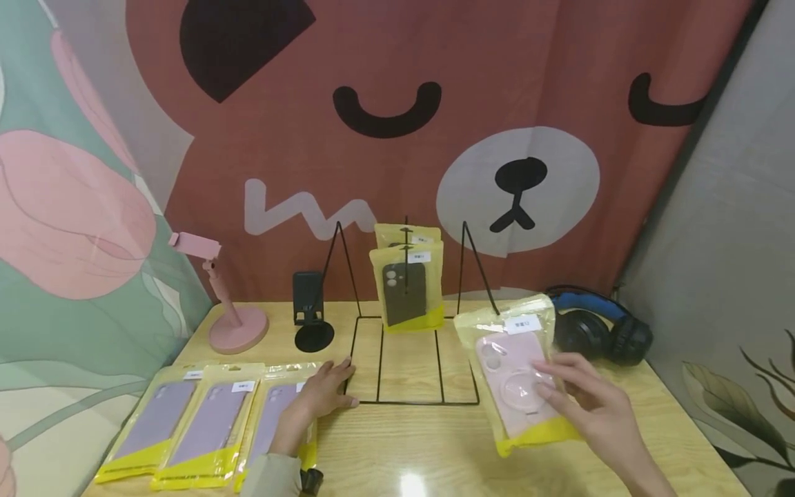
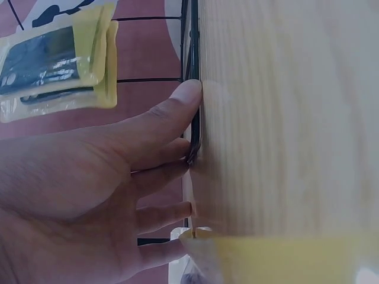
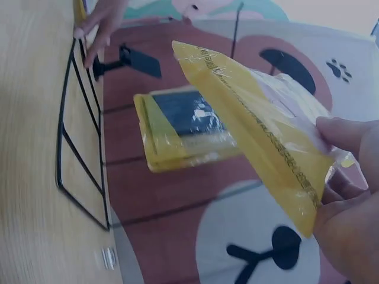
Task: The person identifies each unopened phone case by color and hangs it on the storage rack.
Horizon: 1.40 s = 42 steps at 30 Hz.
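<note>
- Pink phone case in a yellow-edged clear pouch is held up off the wooden table by the right hand in the head view; the fingers curl over the pouch's lower right part and pinch it, and the pouch tilts just right of the black wire display rack
- Left hand lies flat on the table with fingers loosely spread, fingertips touching the rack's front left corner; its wrist rests over the nearest of three purple cases in pouches laid side by side at the left
- On the rack's middle prong hang two pouches with dark cases, well apart from both hands; the held pouch is near the rack's right upright
- Behind stand a pink phone holder, a small black phone stand and black-and-blue headphones, before a red-brown bear curtain
- Left wrist view: the left hand's fingers are straight and pressed against the wire rack's base at the edge of the wood; the hanging dark-case pouches show beyond, and a yellow pouch edge lies at the bottom
- Right wrist view: the right hand's fingertips pinch the pink case's pouch, raised clear of the table; the rack and the hanging pouches are beyond it, and the left hand touches the rack's far corner
</note>
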Available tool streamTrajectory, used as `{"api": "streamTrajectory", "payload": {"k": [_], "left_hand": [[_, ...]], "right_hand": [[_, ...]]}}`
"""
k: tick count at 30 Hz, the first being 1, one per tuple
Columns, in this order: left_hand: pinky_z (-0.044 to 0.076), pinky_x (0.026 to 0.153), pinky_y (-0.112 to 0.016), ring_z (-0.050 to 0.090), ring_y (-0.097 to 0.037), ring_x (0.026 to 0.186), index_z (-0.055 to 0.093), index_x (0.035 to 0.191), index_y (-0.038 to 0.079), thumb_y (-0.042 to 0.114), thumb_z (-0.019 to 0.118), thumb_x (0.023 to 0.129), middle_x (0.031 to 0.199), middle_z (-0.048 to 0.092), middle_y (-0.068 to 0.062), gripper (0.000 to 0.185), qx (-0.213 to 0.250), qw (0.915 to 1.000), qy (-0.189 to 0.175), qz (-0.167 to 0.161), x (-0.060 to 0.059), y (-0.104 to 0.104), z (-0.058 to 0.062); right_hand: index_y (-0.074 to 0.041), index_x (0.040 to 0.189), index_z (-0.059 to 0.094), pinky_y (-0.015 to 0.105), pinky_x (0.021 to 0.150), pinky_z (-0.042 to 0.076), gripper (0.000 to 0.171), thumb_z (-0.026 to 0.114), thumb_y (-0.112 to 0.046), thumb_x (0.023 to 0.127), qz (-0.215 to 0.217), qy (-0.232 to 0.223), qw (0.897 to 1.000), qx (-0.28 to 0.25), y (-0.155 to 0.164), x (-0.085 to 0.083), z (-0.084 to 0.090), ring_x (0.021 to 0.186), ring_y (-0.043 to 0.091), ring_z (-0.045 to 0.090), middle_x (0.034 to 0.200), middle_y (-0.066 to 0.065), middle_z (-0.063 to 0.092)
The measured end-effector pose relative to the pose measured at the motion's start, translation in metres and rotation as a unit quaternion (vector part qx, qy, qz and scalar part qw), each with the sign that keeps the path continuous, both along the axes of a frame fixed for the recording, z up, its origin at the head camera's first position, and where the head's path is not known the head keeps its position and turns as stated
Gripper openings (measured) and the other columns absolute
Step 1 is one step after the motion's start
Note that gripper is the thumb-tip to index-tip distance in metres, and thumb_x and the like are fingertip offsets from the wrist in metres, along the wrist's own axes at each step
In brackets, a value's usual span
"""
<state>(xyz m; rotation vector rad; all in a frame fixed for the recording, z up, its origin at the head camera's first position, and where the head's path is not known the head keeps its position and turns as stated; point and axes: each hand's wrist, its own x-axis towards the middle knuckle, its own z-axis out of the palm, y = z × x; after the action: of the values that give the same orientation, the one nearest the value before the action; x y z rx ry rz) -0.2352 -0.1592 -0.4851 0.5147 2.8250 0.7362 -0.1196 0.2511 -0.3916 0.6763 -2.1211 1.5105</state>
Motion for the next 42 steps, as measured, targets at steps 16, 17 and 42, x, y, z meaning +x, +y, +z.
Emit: {"api": "streamTrajectory", "payload": {"k": [16, 17, 42], "left_hand": [[0.035, 0.099, -0.064, 0.03, -0.047, 0.136, 0.052, 0.137, 0.0, 0.027, 0.077, 0.08, 0.15, 0.039, -0.015, 0.068, 0.001, 0.9999, 0.01, -0.004, 0.0, 0.001, -0.001], [0.035, 0.099, -0.064, 0.03, -0.047, 0.136, 0.052, 0.137, 0.0, 0.027, 0.077, 0.08, 0.15, 0.039, -0.015, 0.068, 0.001, 1.0, 0.009, -0.003, 0.0, 0.001, -0.002], [0.032, 0.101, -0.065, 0.028, -0.047, 0.137, 0.052, 0.137, -0.001, 0.026, 0.077, 0.08, 0.15, 0.039, -0.016, 0.068, -0.003, 1.0, 0.0, 0.0, -0.002, 0.001, 0.0]], "right_hand": [[0.013, 0.109, 0.066, 0.016, 0.093, 0.046, 0.042, 0.066, 0.029, 0.07, 0.013, 0.02, 0.999, -0.043, -0.008, 0.02, -0.017, 0.103, 0.014, 0.054, 0.112, 0.012, 0.057], [0.014, 0.108, 0.066, 0.017, 0.093, 0.046, 0.041, 0.066, 0.028, 0.07, 0.024, 0.032, 0.997, -0.059, -0.009, 0.02, -0.016, 0.104, 0.015, 0.054, 0.112, 0.012, 0.057], [0.013, 0.105, 0.068, 0.015, 0.079, 0.05, 0.03, 0.067, 0.021, 0.076, -0.073, -0.006, 0.99, -0.12, -0.027, -0.071, -0.033, 0.099, 0.011, 0.058, 0.105, 0.011, 0.062]]}}
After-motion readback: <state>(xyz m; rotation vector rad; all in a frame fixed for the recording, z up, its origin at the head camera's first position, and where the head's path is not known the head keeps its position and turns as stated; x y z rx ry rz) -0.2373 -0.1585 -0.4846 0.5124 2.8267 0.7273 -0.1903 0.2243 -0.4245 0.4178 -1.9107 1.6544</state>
